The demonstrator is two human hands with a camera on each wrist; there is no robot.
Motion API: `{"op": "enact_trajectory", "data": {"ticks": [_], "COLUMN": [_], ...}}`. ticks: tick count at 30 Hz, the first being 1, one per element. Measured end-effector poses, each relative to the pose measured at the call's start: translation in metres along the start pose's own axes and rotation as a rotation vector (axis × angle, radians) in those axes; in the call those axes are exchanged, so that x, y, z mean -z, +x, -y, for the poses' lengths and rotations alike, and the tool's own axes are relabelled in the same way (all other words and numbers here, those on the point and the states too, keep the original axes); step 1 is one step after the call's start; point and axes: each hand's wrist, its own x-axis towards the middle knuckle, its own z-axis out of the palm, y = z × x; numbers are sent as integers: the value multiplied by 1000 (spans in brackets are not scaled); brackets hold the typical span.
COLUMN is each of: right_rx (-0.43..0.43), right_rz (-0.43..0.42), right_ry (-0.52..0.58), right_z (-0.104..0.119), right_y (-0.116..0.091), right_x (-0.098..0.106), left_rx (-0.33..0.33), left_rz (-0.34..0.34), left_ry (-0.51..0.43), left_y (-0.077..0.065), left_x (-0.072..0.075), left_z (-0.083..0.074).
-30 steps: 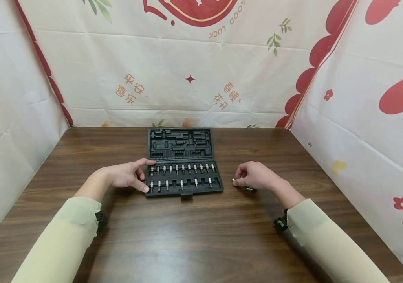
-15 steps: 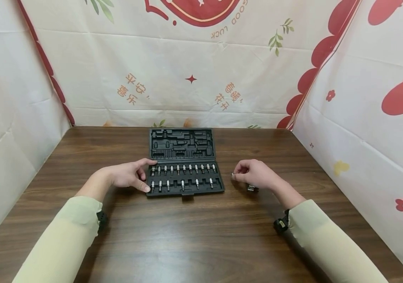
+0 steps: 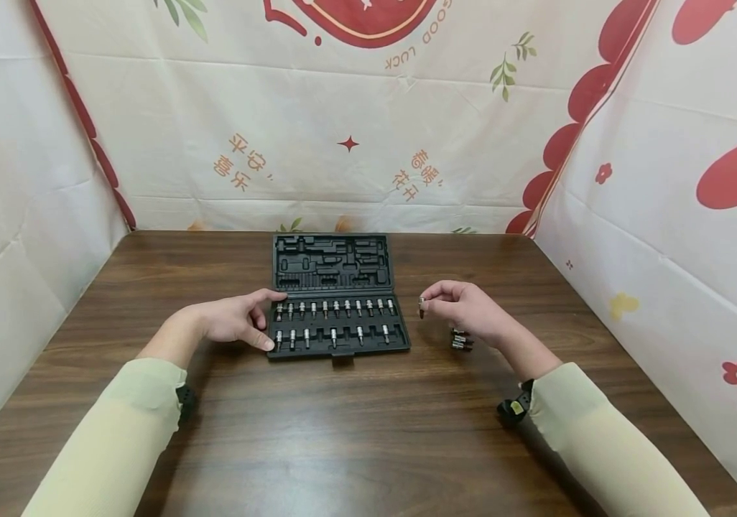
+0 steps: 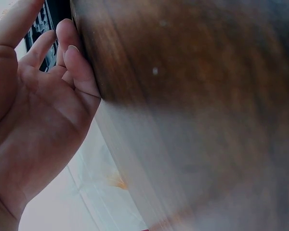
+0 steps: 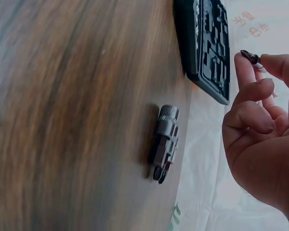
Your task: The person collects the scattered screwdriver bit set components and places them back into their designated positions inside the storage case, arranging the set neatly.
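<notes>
A black plastic case (image 3: pixel 345 325) lies unfolded on the table, its lower half holding two rows of silver bit sockets. The back row is closely filled; the front row has gaps between its pieces. My left hand (image 3: pixel 233 319) rests at the case's left side, index finger at the hinge end and thumb on the front corner. To the right of the case, my right hand (image 3: pixel 465 309) pinches one bit socket (image 3: pixel 422 307) between thumb and index finger, dark tip pointing down. Several loose bit sockets (image 5: pixel 166 139) lie side by side on the table below that hand.
The brown wood-grain table (image 3: pixel 342 431) reaches back to a printed cloth (image 3: pixel 355 108) that hangs behind and on both sides. The raised lid (image 3: pixel 332 262) of the case has moulded recesses. Dark bands (image 3: pixel 512 409) sit on both wrists.
My right hand has lifted the pinched bit socket off the table, and the socket now points downward. More of the loose sockets shows beneath. The left hand keeps its place on the case.
</notes>
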Motion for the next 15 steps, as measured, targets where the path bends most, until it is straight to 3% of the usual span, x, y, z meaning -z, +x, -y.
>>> {"op": "enact_trajectory", "data": {"ticks": [7, 15], "right_rx": [16, 53], "right_rz": [20, 32], "right_ry": [98, 49], "right_z": [8, 25], "right_y": [2, 9], "right_x": [-6, -19], "left_rx": [-2, -1], "left_rz": [6, 4], "left_ry": [0, -3], "left_y": [0, 0], "left_x": [0, 0], "left_z": [0, 0]}}
